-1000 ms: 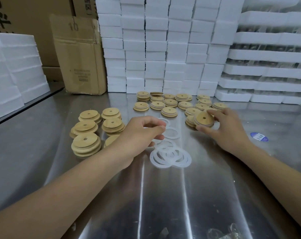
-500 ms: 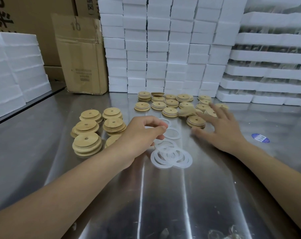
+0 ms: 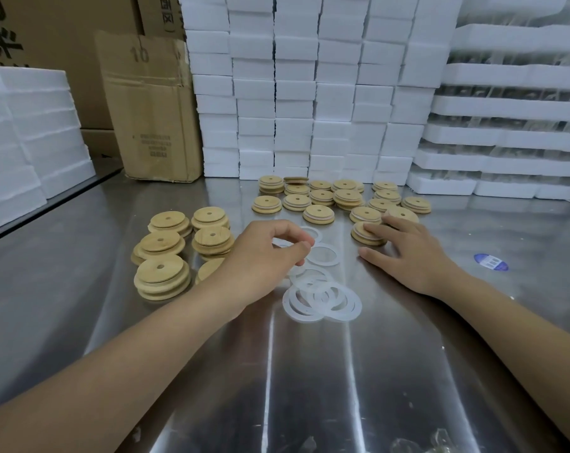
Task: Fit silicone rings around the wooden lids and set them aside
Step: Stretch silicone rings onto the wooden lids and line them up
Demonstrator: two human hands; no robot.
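- Head camera, looking down: found a steel table (image 3: 310, 387) spread with the job.
- Caught the left hand (image 3: 267, 256) mid-table, fingers curled, thumb and forefinger pinched together on a silicone ring (image 3: 278, 240), with only a faint pale arc of it visible inside the curl.
- Spotted more loose rings (image 3: 323, 299) overlapping flat on the steel, just under and nearside of that hand.
- Picked out the right hand (image 3: 408, 253) off to the right, fingers straight and spread, tips laid on top of a wooden lid (image 3: 365, 239); gripped nothing, thumb down on the steel.
- Placed that lid at the near edge of the far cluster of lids (image 3: 319, 196), several with a pale band round the rim, some doubled up.
- Noted stacks of bare lids (image 3: 162, 276) over on the left, well apart from the cluster, one partly hidden behind the left wrist.
- Logged a blue sticker (image 3: 491, 262) on the steel, right of the right hand.
- Took in the back wall: white foam blocks (image 3: 296, 93) piled high, foam trays (image 3: 506, 106) to the right, a cardboard box (image 3: 153, 109) to the left, more foam slabs (image 3: 32, 125) at far left.
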